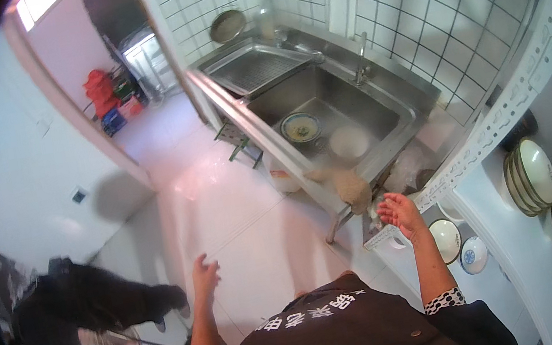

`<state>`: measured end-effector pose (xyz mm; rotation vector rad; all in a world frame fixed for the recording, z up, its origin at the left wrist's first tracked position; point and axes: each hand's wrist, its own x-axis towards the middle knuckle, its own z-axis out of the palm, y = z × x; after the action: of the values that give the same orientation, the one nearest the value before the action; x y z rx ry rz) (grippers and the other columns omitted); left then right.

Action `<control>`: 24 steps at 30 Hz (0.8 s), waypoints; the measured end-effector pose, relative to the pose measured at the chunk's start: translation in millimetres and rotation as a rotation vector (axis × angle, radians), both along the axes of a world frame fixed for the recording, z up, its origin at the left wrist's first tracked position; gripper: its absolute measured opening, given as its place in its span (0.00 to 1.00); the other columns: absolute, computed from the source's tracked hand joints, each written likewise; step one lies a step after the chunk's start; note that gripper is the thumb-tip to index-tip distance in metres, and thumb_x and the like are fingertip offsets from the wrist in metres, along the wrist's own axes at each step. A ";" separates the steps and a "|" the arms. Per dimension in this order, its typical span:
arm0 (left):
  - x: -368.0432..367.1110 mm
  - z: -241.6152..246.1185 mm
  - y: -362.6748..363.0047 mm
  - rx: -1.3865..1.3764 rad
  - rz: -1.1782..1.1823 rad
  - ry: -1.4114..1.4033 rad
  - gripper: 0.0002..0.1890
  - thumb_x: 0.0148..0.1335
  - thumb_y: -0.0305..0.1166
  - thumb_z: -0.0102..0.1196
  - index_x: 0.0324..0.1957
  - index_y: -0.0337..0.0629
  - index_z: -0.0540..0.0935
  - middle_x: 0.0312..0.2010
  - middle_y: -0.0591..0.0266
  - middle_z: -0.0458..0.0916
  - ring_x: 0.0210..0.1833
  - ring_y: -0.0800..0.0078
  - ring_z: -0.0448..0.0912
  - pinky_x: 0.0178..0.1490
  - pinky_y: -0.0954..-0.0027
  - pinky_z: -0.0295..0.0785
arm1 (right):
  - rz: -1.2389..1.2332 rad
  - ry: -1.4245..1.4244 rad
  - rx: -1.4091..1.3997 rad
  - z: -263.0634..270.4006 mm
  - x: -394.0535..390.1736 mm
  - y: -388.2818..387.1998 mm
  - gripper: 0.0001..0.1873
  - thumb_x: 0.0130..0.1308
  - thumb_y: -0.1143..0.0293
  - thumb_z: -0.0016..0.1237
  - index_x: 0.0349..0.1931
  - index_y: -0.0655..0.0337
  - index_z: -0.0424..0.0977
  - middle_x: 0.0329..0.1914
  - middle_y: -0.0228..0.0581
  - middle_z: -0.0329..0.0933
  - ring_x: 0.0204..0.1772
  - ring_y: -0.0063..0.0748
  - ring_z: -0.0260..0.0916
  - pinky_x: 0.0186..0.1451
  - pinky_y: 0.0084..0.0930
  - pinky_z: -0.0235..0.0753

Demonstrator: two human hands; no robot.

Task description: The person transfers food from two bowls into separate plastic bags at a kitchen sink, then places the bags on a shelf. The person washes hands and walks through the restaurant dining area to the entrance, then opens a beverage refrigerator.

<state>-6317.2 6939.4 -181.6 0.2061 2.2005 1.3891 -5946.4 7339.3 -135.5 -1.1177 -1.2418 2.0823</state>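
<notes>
My left hand (206, 277) is held out over the tiled floor with its fingers apart and nothing in them. To the right, my right hand (397, 211) hangs beside the sink's front corner, fingers spread and empty. Near it a tan cloth (352, 190) drapes over the sink's front rail. Inside the stainless steel sink (385, 106) sit a blue-rimmed bowl (301, 128) with some liquid and green bits, and a pale round bowl (350, 142). A perforated steel tray (262, 65) lies at the sink's left end, and a faucet (360, 64) rises at the back edge.
A white shelf unit (487, 204) on the right holds stacked bowls (533, 175) and a small blue-patterned bowl (474, 255). A co-worker in dark clothes (85, 300) is bent over at lower left. A stool (235, 138) with green legs stands by the sink. A doorway opens at upper left.
</notes>
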 end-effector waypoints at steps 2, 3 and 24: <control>-38.6 23.2 64.1 0.112 -0.138 0.050 0.28 0.60 0.33 0.55 0.61 0.40 0.65 0.31 0.58 0.78 0.20 0.80 0.71 0.19 0.79 0.63 | -0.131 0.042 0.039 0.2 -15.9 18.9 0.19 0.69 0.68 0.43 0.57 0.63 0.61 0.45 0.44 0.74 0.42 0.33 0.76 0.41 0.26 0.79; -48.3 41.4 102.3 0.148 -0.203 0.059 0.27 0.60 0.33 0.55 0.61 0.41 0.65 0.32 0.59 0.78 0.20 0.81 0.71 0.19 0.80 0.63 | -0.197 0.089 0.047 -2.0 -22.9 35.5 0.18 0.69 0.69 0.42 0.56 0.63 0.62 0.44 0.44 0.74 0.42 0.33 0.76 0.41 0.26 0.79; -4.4 210.0 631.9 0.252 -0.945 0.004 0.33 0.64 0.36 0.51 0.67 0.40 0.54 0.57 0.50 0.68 0.49 0.69 0.75 0.47 0.70 0.73 | -0.315 -0.136 0.931 -54.3 -238.9 497.7 0.22 0.62 0.80 0.39 0.58 0.61 0.66 0.53 0.48 0.74 0.55 0.41 0.72 0.53 0.32 0.72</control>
<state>-6321.6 7571.3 28.4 1.1583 1.5348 1.0671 -6185.3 7837.1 -189.8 -0.9088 -1.6899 0.9865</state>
